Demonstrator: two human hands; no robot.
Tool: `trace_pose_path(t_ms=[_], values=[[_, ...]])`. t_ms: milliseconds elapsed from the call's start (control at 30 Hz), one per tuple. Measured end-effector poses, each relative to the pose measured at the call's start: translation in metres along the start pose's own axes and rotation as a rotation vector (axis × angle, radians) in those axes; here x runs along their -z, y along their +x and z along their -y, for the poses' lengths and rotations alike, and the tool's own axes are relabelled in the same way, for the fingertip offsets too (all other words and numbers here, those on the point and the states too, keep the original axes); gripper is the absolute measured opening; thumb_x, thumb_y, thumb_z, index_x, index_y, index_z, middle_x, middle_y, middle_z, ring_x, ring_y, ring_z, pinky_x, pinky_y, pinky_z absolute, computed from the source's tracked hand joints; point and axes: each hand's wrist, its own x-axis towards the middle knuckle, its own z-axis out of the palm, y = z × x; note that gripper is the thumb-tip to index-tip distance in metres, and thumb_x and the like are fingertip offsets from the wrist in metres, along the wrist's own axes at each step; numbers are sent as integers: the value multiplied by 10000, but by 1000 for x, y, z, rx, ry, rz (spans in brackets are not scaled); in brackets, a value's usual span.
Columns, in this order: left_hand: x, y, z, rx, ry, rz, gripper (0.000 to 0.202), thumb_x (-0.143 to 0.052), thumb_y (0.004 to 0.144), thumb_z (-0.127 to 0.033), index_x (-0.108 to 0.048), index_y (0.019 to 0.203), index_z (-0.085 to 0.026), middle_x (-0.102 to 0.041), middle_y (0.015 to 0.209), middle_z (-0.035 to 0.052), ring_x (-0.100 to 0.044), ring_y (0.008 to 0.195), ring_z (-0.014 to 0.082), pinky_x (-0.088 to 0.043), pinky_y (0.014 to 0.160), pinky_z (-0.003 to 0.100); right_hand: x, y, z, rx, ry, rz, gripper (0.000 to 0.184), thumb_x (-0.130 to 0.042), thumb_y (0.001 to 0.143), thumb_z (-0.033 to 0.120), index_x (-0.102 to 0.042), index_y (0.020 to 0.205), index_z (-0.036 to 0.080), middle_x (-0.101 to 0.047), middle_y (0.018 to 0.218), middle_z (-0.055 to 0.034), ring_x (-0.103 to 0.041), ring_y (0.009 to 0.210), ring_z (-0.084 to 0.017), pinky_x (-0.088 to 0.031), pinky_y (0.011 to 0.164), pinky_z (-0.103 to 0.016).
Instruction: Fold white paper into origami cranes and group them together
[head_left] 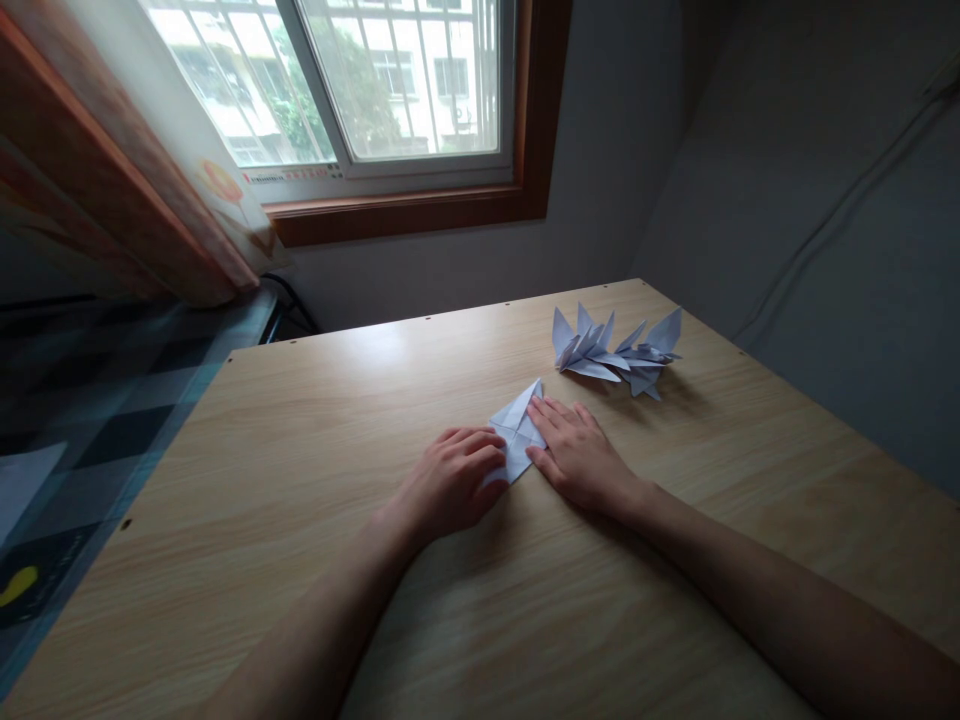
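A small piece of folded white paper (517, 428) lies on the wooden table in front of me, with crossing crease lines and a pointed far corner. My left hand (459, 478) is at its left edge, fingers curled and thumb close beneath them, closed on that side of the paper. On the right edge, my right hand (574, 450) lies with its fingers stretched out, pressing the paper against the tabletop. The fingers of both hands hide parts of the paper's edges. Just beyond my right hand stand several folded paper pieces (592, 350) with upright points, grouped close together.
The light wooden table (300, 480) runs back toward a wall and a barred window (405, 80). To the left are a checked cloth surface (112, 440) and an orange-patterned curtain (135, 150). A cable (817, 230) hangs along the right wall.
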Motion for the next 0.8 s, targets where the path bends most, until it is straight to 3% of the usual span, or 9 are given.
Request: trace_pose_path(t_ms=[467, 667, 733, 800], values=[[2, 0, -1, 9, -24, 30, 183, -616, 802, -266, -616, 981, -224, -687, 1147, 58, -606, 1141, 242, -451, 977, 384, 2, 7, -7, -53, -23, 73, 687, -416, 933, 473, -324, 1480, 68, -313, 1549, -173, -277, 1439, -295, -193, 1153, -511], [10, -1, 0, -4, -84, 80, 349, -683, 766, -455, -622, 1021, -224, -655, 1213, 85, -570, 1195, 279, -433, 1006, 414, 2, 8, -12, -65, 8, 50, 767, -455, 908, 531, -268, 1500, 81, -357, 1529, -177, -315, 1421, -298, -213, 1146, -502], [12, -1, -1, 1, -116, 98, 388, -648, 790, -528, -630, 1027, -222, -651, 1219, 90, -569, 1197, 280, -428, 1012, 424, 2, 9, -14, -57, 13, 56, 738, -428, 921, 543, -271, 1504, 118, -353, 1538, -148, -315, 1421, -294, -220, 1142, -511], [14, -1, -1, 15, -134, 105, 288, -556, 879, -467, -642, 1012, -227, -661, 1204, 77, -576, 1190, 257, -425, 1015, 418, 1, 10, -16, -58, 6, 69, 659, -372, 953, 513, -297, 1499, 151, -347, 1547, -113, -303, 1429, -280, -223, 1141, -512]])
